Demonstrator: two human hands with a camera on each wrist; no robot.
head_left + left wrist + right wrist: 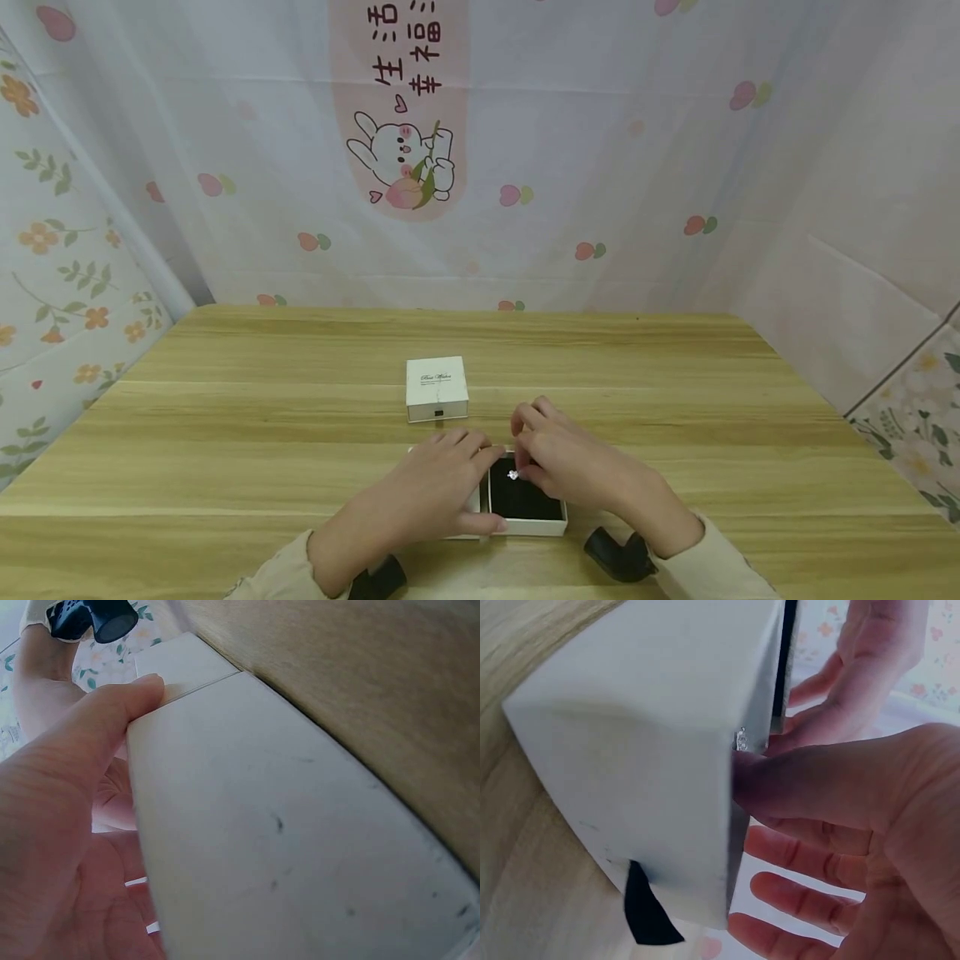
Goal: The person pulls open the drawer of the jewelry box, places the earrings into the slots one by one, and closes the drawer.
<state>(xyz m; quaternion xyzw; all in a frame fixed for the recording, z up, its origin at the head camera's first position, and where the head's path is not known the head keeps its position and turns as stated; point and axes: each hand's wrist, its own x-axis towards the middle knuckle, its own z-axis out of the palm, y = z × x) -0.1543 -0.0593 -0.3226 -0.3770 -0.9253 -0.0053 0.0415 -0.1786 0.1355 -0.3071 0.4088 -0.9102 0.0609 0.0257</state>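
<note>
A white jewelry box lies near the table's front, its drawer pulled out to the right of the white sleeve. Black padding lines the drawer, and a small sparkling silver piece of jewelry sits at it. My left hand grips the box across the join, thumb at the near edge and fingers over the far edge. My right hand reaches in from the right, thumb and forefinger pinching at the jewelry. In the right wrist view the thumb partly hides it, and a black ribbon tab hangs from the drawer's end.
Another white box with printed lettering stands farther back on the wooden table. Black wrist devices sit at both sleeves. Patterned curtains enclose the table's back and sides.
</note>
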